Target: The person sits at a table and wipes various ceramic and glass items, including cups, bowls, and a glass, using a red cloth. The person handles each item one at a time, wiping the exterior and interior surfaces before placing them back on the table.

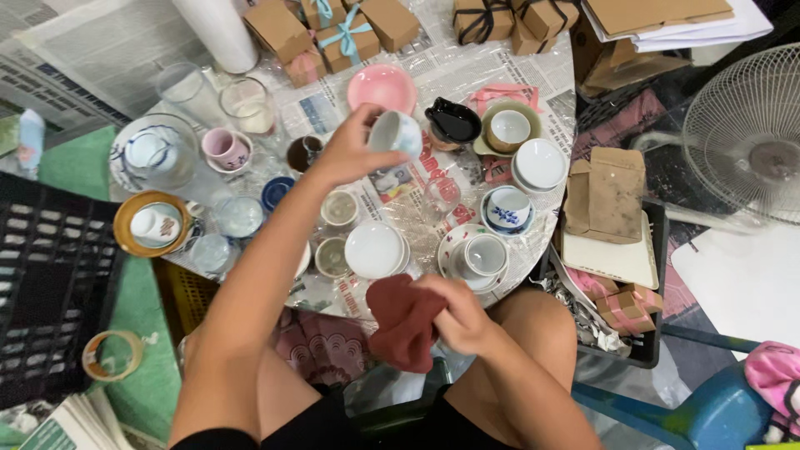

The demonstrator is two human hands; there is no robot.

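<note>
Left hand point(346, 150): fingers closed round a small pale cup point(395, 133), held up above the middle of the tabletop point(546, 71), tilted, mouth toward the far side.

Right hand point(461, 315): fingers bunched on a dark red cloth point(406, 321), held low at the near rim of the tabletop, over the lap, apart from the cup.

Surface: round, covered in newspaper under clear plastic film.

Crockery laid out, unpacked: pink bowl point(382, 86) just beyond the raised cup; black dish point(452, 122) and cup on olive saucer point(509, 129) to its right; stack of white saucers point(540, 164); blue-patterned cup on saucer point(507, 208); white cup on spotted saucer point(483, 255); white plate point(374, 249); pink mug point(226, 148); several glasses point(250, 104) at far left.

Packing stock: small brown boxes tied with blue ribbon point(346, 37) and black ribbon point(483, 18) along the far edge; flat brown carton point(606, 193) at right, off the tabletop.

Progress, as judged: one cup in hand with cloth ready, wiping apparently under way; most of the pieces resting loose, none visibly boxed; bulk of the work seemingly left. Wiped versus unwiped pieces: cannot tell.
</note>
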